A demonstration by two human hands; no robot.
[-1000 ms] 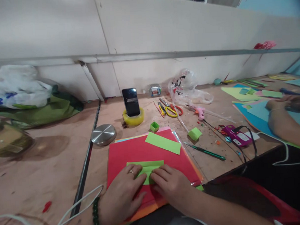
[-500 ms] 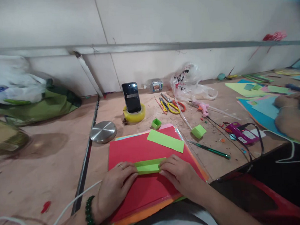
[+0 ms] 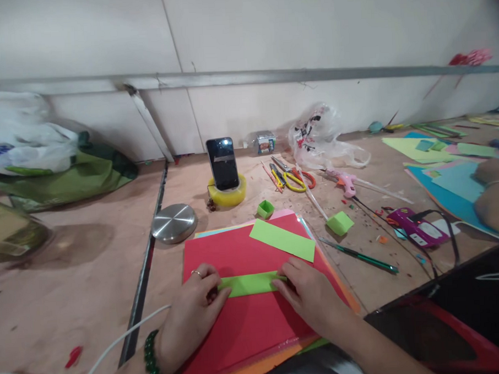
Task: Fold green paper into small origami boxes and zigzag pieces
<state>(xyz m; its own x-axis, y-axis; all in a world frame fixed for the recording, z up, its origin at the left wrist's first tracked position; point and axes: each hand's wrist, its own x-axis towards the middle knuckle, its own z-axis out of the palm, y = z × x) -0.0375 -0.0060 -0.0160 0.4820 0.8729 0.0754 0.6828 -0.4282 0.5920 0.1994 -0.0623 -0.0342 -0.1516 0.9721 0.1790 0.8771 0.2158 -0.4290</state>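
Note:
Between my two hands a green paper strip [image 3: 252, 284] lies along the red sheet, its ends hidden by my fingers. My left hand [image 3: 200, 296] pinches the strip's left end; a ring and a green bead bracelet are on this side. At the right end, my right hand [image 3: 301, 286] grips the strip between thumb and fingers. Just beyond it lies a second, flat green paper strip [image 3: 282, 240]. Both rest on red paper [image 3: 219, 254] topping a stack of coloured sheets. A small open green paper box [image 3: 265, 209] stands past the stack.
Behind the stack are a round metal lid [image 3: 174, 223], a phone [image 3: 222, 163] on a yellow tape roll [image 3: 228, 194] and scissors [image 3: 294, 180]. To the right lie a green pen [image 3: 362, 257], a pink glue gun [image 3: 345, 181] and a purple device [image 3: 419, 227]. Another person's hand [image 3: 496, 198] is at far right.
The green strip, earlier with its long edge standing up as a trough, now looks folded flatter. My hands have moved slightly apart along it. The view has shifted a little.

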